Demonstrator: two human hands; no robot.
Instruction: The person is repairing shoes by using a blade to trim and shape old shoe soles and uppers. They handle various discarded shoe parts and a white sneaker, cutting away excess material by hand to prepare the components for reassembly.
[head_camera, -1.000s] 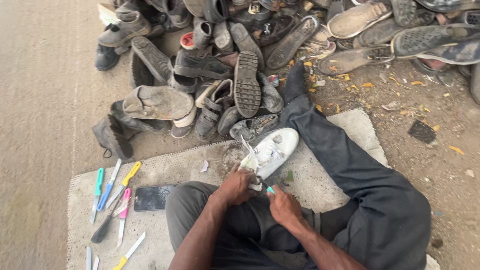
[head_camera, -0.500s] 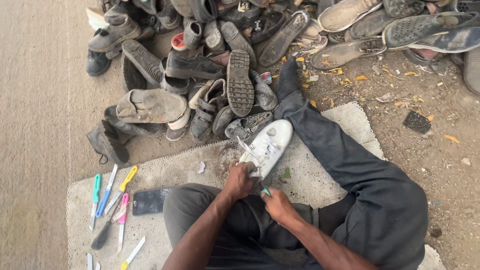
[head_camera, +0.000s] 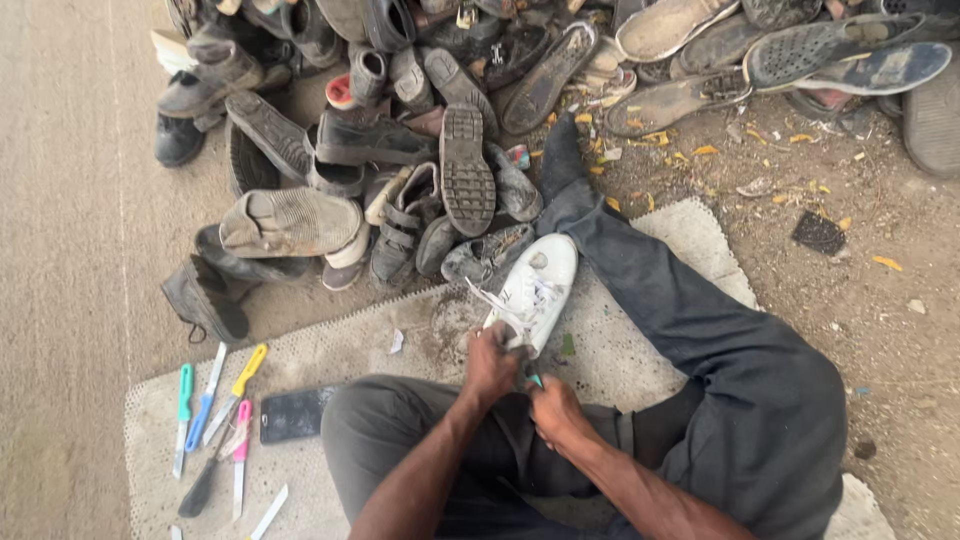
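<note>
My left hand (head_camera: 492, 367) grips the heel of the white leather sneaker (head_camera: 533, 288); its long axis points away from me. My right hand (head_camera: 556, 408), just beside, pinches a small green-handled tool (head_camera: 535, 380).

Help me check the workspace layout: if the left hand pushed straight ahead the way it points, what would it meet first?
Probably the white sneaker: the left hand already grips its heel end, pointing along the shoe; beyond lies the pile of worn shoes.

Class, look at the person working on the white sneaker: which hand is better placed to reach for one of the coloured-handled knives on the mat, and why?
Probably the left hand. The knives lie on the mat on the person's left. The right hand is farther away and seems to hold a small teal-handled tool against the white sneaker.
</note>
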